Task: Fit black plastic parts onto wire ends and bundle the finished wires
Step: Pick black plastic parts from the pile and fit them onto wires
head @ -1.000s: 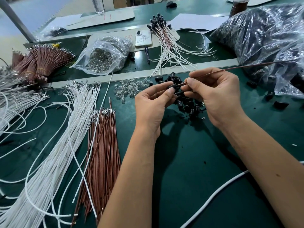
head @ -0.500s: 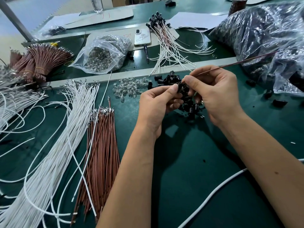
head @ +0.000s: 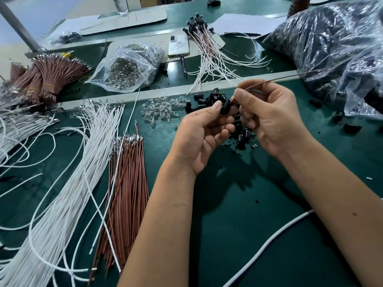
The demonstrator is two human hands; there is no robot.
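You sit at a green table [head: 238,235] w/ a grey strip [head: 165,94] across it; pale floor [head: 41,15] far back left.

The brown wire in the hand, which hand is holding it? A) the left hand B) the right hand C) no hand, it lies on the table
B: the right hand pinches the brown wire, which runs off to the right, while the left hand holds a black plastic part.

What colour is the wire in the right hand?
Reddish brown wire, pinched by the right hand; head view.
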